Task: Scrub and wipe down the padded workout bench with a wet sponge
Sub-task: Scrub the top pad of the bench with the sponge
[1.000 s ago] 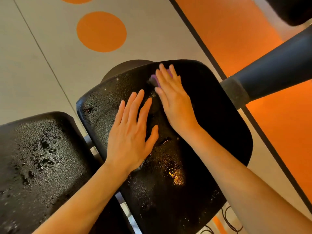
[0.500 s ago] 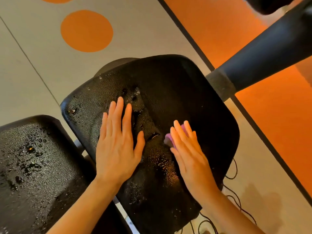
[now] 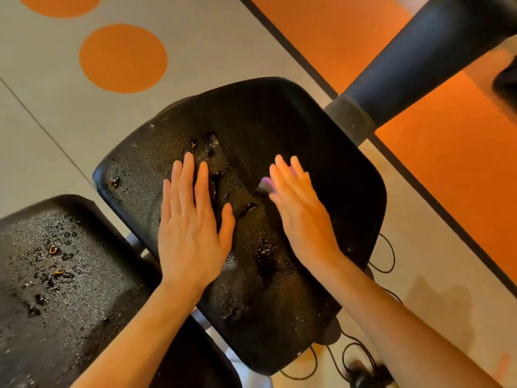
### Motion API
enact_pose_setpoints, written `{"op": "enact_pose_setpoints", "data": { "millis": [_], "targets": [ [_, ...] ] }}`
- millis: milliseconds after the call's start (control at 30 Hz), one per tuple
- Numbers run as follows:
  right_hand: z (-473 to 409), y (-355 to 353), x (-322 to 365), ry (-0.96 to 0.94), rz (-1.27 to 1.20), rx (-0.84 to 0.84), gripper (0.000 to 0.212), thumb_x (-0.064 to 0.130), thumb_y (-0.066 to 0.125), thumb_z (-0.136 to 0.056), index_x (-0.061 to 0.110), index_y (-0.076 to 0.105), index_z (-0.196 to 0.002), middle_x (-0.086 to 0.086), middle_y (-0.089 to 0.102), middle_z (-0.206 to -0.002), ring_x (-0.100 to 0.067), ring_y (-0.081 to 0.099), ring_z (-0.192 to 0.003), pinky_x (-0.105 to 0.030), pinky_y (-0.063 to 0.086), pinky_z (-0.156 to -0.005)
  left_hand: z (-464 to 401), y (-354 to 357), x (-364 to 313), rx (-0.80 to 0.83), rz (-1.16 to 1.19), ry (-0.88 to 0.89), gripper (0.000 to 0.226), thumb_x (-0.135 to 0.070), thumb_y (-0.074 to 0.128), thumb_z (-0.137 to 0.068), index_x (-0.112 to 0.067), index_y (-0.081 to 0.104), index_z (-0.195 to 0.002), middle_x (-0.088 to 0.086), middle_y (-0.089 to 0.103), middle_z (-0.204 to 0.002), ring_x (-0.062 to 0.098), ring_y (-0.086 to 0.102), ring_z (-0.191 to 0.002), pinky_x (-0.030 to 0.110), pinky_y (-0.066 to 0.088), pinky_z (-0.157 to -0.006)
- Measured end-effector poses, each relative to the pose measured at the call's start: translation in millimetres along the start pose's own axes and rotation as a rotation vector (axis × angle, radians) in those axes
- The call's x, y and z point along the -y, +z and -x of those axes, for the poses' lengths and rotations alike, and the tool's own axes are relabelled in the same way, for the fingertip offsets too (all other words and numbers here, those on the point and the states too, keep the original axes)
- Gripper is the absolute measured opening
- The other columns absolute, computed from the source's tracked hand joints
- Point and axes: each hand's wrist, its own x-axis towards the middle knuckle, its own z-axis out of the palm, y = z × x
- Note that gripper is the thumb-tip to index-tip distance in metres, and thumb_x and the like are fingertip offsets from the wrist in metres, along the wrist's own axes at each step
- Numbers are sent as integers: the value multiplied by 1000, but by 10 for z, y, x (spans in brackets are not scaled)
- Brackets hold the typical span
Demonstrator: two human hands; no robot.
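Note:
The black padded bench seat fills the middle of the view, wet with droplets and streaks. My left hand lies flat on its left-centre, fingers straight. My right hand presses a purple sponge onto the pad with straight fingers. Only the sponge's left edge shows from under the fingers. A second black pad, also wet, sits at the lower left.
A thick dark padded roller on the machine frame crosses the upper right, close to the seat's right corner. Black cables lie on the floor at the lower right. The floor is grey with orange circles and an orange zone.
My right hand slid the sponge from the far end of the seat toward me, then back up to the middle right. My left hand stayed flat on the pad.

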Motion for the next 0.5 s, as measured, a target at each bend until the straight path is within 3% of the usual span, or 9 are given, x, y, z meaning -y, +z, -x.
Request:
{"op": "enact_pose_setpoints", "data": {
  "millis": [100, 167, 233, 300, 333, 433, 500],
  "targets": [
    [-542, 70, -40, 163, -22, -22, 44, 20, 41, -101, 6, 39, -143, -13, 33, -153, -31, 21, -145, -51, 28, -115, -8, -1, 15, -4, -7, 0, 67, -41, 37, -100, -5, 22, -154, 14, 12, -164, 29, 7, -153, 42, 6, -125],
    [-174, 78, 74, 224, -48, -34, 46, 19, 42, -100, 7, 37, -143, -13, 31, -154, -30, 20, -146, -52, 27, -115, -2, -20, 6, -11, 26, 16, 66, -40, 39, -100, -6, 22, -154, 14, 12, -164, 29, 6, -153, 40, 4, -125],
    [454, 6, 244, 121, -36, -6, 50, 17, 50, -94, 7, 38, -141, -12, 32, -152, -30, 26, -142, -51, 35, -110, 66, -39, -21, 13, 94, 46, 66, -38, 41, -99, -7, 22, -154, 13, 14, -164, 27, 6, -153, 37, 1, -125],
    [451, -72, 76, 0, -43, -24, 51, 14, 57, -91, 6, 39, -138, -12, 34, -148, -28, 32, -136, -46, 42, -104, 151, -42, -65, 50, 106, 83, 66, -39, 40, -99, -8, 23, -154, 11, 15, -164, 25, 6, -153, 34, -2, -125],
    [239, -69, -83, 39, -54, -49, 48, 15, 52, -94, 6, 39, -139, -14, 33, -149, -27, 29, -137, -43, 40, -107, 180, -22, -79, 65, 89, 101, 66, -40, 39, -99, -8, 23, -154, 10, 15, -164, 24, 7, -153, 33, -2, -125],
    [-656, -102, -570, 405, -106, -80, 45, 21, 34, -103, 6, 32, -146, -13, 23, -157, -28, 12, -147, -42, 19, -119, 202, 24, -75, 72, 59, 100, 66, -41, 39, -99, -7, 23, -154, 9, 17, -164, 24, 9, -153, 34, 1, -125],
    [-575, -8, -490, 461, -123, -121, 46, 21, 35, -103, 6, 31, -146, -15, 24, -156, -31, 14, -147, -45, 19, -118, 174, 26, -79, 70, 57, 102, 67, -41, 39, -98, -7, 24, -154, 9, 17, -163, 25, 10, -153, 36, 3, -125]
  ]
}}
